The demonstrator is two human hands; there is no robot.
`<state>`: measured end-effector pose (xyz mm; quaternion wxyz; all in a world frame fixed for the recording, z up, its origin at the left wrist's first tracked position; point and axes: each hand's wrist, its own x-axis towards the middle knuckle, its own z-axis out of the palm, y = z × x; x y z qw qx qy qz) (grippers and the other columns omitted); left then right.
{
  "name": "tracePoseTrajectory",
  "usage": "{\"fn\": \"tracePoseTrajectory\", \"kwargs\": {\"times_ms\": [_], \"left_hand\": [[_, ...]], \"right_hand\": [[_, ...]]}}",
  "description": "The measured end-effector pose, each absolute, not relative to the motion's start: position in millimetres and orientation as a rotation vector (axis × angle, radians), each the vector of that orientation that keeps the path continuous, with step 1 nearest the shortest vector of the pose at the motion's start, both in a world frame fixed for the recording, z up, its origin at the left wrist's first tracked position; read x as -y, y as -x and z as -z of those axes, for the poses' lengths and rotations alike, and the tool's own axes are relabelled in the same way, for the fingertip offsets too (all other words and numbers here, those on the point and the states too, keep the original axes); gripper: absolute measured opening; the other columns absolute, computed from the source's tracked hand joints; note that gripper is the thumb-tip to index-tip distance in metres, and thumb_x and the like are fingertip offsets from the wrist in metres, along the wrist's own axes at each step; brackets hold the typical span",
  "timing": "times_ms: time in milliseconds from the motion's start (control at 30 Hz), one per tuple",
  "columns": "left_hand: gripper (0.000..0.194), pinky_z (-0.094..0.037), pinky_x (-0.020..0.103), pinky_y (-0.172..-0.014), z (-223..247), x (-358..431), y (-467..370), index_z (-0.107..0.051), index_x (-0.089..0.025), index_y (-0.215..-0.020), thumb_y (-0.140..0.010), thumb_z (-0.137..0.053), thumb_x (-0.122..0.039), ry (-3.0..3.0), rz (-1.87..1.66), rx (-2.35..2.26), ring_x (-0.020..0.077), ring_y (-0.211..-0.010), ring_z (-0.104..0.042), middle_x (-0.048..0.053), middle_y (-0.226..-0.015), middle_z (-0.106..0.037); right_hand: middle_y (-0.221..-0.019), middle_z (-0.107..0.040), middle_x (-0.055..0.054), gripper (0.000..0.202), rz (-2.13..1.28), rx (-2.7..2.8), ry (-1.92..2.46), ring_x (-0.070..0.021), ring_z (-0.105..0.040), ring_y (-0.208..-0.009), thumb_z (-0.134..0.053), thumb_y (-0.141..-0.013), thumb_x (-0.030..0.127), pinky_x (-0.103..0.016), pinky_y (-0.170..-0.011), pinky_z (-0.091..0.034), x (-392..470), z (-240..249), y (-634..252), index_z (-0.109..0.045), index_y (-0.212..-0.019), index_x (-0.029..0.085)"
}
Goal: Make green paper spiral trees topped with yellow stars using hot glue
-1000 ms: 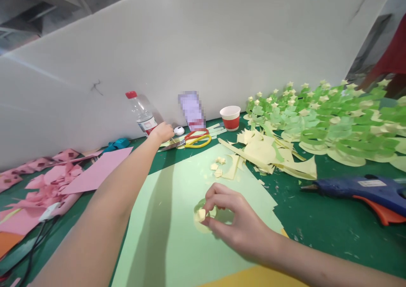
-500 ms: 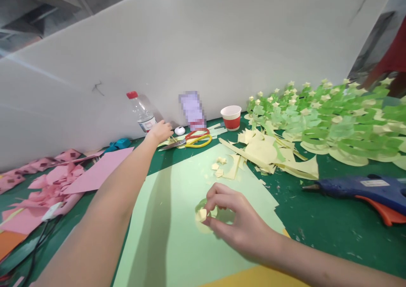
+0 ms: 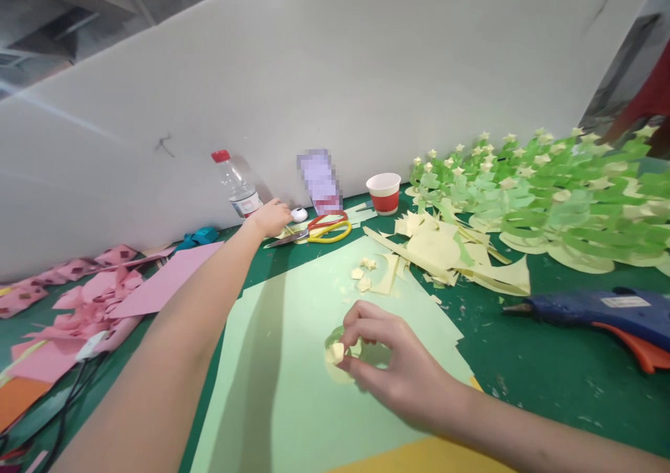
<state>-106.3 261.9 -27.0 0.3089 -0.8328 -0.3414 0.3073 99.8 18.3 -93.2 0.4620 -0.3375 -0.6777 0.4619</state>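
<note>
My right hand (image 3: 384, 351) pinches a small pale-yellow paper star (image 3: 336, 352) between thumb and forefinger. Beneath it, a green paper curl with a pale round base (image 3: 338, 374) rests on the light-green sheet (image 3: 298, 417). My left hand (image 3: 272, 218) reaches far forward, its fingers bent down beside the scissors (image 3: 327, 230) with red and yellow handles. What those fingertips grip is too small to make out. Just behind that hand stands a red-capped plastic bottle (image 3: 238, 187), leaning slightly. Several loose paper stars (image 3: 365, 284) lie on the sheet ahead of my right hand.
Yellow paper scraps (image 3: 434, 246) and a red-and-white paper cup (image 3: 384, 194) sit ahead. Green paper plants with stars (image 3: 565, 201) crowd the right, above a blue glue gun (image 3: 586, 308). Pink paper pieces (image 3: 99, 298) cover the left. A white partition (image 3: 335, 75) closes off the back.
The view has shifted slightly, so everything sits a little further right. My left hand stays by the scissors; my right hand still pinches the star over the green curl.
</note>
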Motion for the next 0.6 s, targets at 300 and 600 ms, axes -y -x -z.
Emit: {"fn": "tracePoseTrajectory", "kwargs": {"times_ms": [300, 600], "left_hand": [[0.027, -0.047, 0.039, -0.077, 38, -264, 103, -0.051, -0.015, -0.107, -0.084, -0.048, -0.028, 2.27, -0.879, 1.016, 0.0184, -0.092, -0.056, 0.008, -0.108, -0.054], [0.027, -0.047, 0.038, -0.077, 41, -261, 104, -0.051, -0.015, -0.107, -0.084, -0.048, -0.028, 2.356, -0.8, 1.008, 0.0183, -0.091, -0.056, 0.008, -0.108, -0.054]], "right_hand": [[-0.072, -0.048, -0.001, 0.009, -1.139, 1.67, 0.826, -0.0109, -0.049, -0.068, -0.053, -0.071, 0.013, -0.024, -0.059, -0.039, -19, 93, -100, -0.054, -0.063, 0.017], [-0.072, -0.049, 0.0, 0.011, -1.118, 1.686, 0.83, -0.0106, -0.049, -0.069, -0.053, -0.072, 0.012, -0.024, -0.059, -0.038, -18, 91, -101, -0.054, -0.062, 0.017]]}}
